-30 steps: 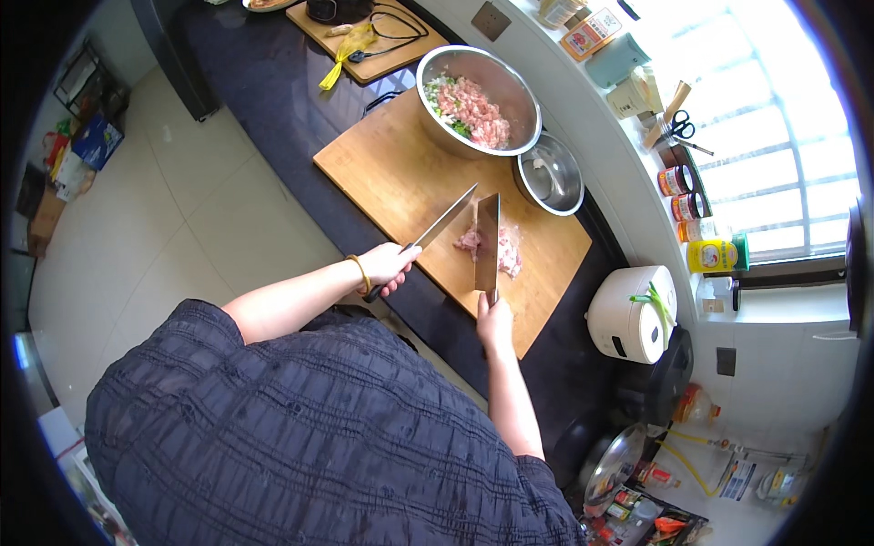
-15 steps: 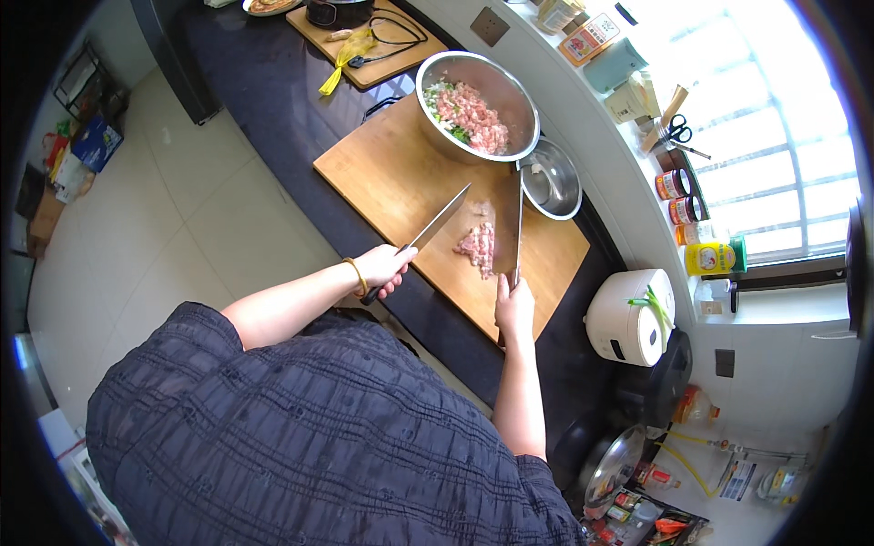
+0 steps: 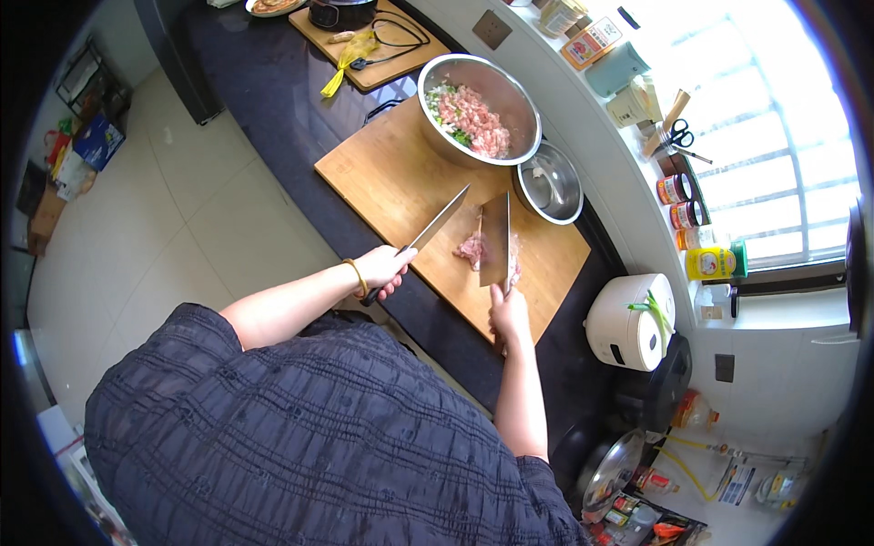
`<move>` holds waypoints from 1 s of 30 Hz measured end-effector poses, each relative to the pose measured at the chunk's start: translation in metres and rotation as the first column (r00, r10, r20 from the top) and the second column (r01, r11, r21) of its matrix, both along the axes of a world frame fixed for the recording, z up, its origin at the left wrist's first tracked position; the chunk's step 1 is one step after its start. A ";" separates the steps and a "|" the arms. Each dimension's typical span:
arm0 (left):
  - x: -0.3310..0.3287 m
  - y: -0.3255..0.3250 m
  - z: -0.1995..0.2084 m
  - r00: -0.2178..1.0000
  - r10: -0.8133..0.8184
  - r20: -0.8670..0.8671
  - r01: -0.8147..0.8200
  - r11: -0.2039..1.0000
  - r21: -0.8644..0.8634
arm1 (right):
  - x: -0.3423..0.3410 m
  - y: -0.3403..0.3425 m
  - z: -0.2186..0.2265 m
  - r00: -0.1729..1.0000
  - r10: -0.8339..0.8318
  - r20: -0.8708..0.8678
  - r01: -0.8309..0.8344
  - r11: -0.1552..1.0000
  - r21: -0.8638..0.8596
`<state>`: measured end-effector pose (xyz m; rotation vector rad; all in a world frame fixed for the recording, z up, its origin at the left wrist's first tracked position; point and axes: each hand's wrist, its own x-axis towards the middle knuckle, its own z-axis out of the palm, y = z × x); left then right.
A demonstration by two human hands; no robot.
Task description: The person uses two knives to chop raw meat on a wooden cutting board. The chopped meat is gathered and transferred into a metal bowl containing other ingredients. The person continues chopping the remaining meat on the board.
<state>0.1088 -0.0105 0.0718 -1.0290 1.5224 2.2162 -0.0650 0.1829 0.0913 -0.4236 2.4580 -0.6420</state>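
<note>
My left hand (image 3: 386, 267) is closed round the dark handle of a kitchen knife (image 3: 441, 218), its blade slanting up over the near edge of the wooden cutting board (image 3: 373, 168). In my right hand (image 3: 510, 318) is a cleaver (image 3: 494, 241), its broad blade over the raw pink meat (image 3: 472, 249) on the board. Part of the meat is hidden behind that blade; some shows on both sides of it. A large steel bowl (image 3: 526, 118) of minced meat and chopped greens stands at the board's far side. Beside it is a smaller steel bowl (image 3: 564, 196).
To the right stands a white rice cooker (image 3: 628, 318) with green onion on its lid. A second board (image 3: 410, 59) at the far left holds a black cable and a yellow bag (image 3: 350, 64). Jars (image 3: 674, 188) and scissors (image 3: 679, 135) line the windowsill.
The cleaver has shifted left over the meat, and its blade now covers part of it. My left hand and its knife have stayed nearly still.
</note>
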 end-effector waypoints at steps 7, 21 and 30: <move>-0.004 0.000 -0.003 1.000 -0.015 -0.015 0.015 1.000 -0.002 | 0.011 0.010 -0.024 0.946 0.103 -0.308 -0.091 0.994 0.054; 0.006 0.001 -0.003 0.998 0.067 0.017 -0.068 0.995 0.067 | 0.026 0.001 0.018 0.919 0.068 -0.389 -0.131 0.982 -0.136; 0.009 -0.003 -0.001 0.996 0.088 0.010 -0.088 0.993 0.079 | 0.030 -0.005 0.012 0.925 0.082 -0.371 -0.139 0.982 -0.128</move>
